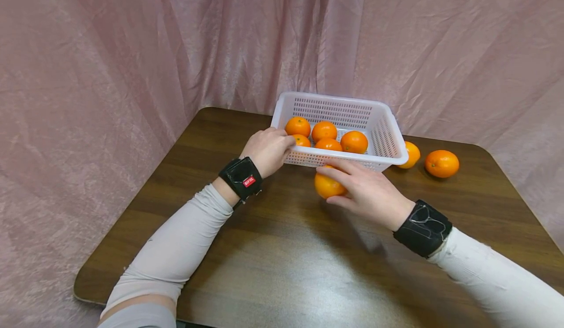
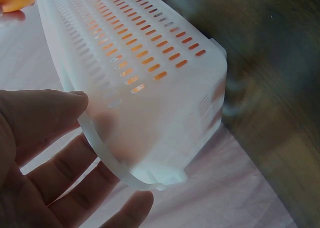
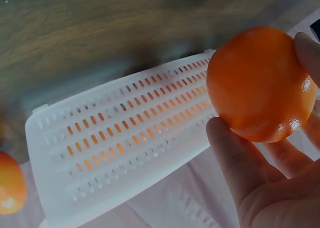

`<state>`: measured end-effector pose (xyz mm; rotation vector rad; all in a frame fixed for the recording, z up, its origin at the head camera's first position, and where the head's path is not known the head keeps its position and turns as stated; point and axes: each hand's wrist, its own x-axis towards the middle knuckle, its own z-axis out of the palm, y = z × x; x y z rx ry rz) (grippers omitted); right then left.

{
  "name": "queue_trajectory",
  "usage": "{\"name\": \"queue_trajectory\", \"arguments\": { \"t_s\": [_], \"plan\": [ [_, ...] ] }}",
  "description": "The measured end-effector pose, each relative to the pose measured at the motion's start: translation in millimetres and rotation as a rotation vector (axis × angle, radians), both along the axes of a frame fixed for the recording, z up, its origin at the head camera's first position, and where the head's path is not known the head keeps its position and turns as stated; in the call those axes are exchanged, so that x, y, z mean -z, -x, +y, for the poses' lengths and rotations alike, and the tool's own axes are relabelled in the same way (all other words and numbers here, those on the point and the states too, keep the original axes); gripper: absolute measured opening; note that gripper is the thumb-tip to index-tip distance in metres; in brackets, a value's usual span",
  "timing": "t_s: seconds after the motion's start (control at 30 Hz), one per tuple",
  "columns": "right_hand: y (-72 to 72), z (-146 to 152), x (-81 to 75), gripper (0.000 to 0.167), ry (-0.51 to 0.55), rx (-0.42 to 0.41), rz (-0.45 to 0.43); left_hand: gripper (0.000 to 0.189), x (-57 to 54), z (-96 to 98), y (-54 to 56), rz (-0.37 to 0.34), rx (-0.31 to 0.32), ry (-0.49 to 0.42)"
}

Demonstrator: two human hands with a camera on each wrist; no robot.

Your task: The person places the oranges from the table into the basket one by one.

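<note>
A white plastic basket [image 1: 387,160] with slotted walls stands near the back of the table, holding several oranges [image 1: 324,131]. My left hand [image 1: 269,151] grips the rim at the basket's front left corner; in the left wrist view the thumb [image 2: 50,113] lies on one side of the rim and the fingers on the other. In front of the basket's near wall, my right hand [image 1: 367,191] holds an orange [image 1: 328,184] between thumb and fingers. The right wrist view shows this held orange [image 3: 260,83] up close, apart from the slotted wall.
Two more oranges lie on the table right of the basket: one orange [image 1: 411,154] close beside its wall, another orange [image 1: 442,164] farther right. The brown wooden table [image 1: 264,269] has rounded corners. A pink curtain [image 1: 246,39] hangs behind it.
</note>
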<state>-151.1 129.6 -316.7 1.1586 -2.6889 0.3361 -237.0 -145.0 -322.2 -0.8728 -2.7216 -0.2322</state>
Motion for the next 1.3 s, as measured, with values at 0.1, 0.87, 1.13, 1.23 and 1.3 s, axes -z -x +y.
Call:
{"name": "queue_trajectory", "arguments": {
  "t_s": [0.1,0.87,1.13,1.23,1.3],
  "plan": [
    [-0.4,2.2,-2.3,0.072,0.006,-0.011,0.019,0.016,0.1,0.1,0.1,0.003,0.002,0.000],
    [4.6,19.0,-32.7,0.071,0.045,0.017,0.097,0.012,2.8,-0.6,1.5,0.019,0.009,-0.017],
    [11.8,29.1,-46.4,0.069,0.049,0.107,0.087,0.013,1.7,-0.1,1.3,0.017,0.009,-0.012],
    [15.8,33.3,-51.0,0.068,0.039,0.167,0.061,0.013,1.6,0.0,1.3,0.018,0.009,-0.011],
    [19.5,36.2,-53.1,0.067,0.033,0.199,0.044,0.012,1.5,-0.1,1.3,0.018,0.012,-0.010]
  ]
}}
